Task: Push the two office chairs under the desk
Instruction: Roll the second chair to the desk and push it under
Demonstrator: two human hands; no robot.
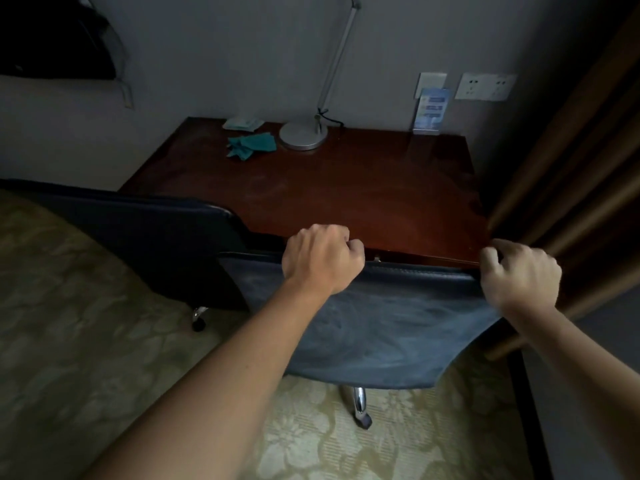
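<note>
Hands (322, 259) (519, 277) — atop near chair's backrest (381, 323)

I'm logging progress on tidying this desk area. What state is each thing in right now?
Right chair: backrest at the desk edge, gripped by both hands.
Left chair: backrest beside the desk's left corner, untouched.
Left hand: curled over the right chair's top edge.
Right hand: grips the top right corner.
Desk lamp: upright; lit or not cannot be told.
</note>
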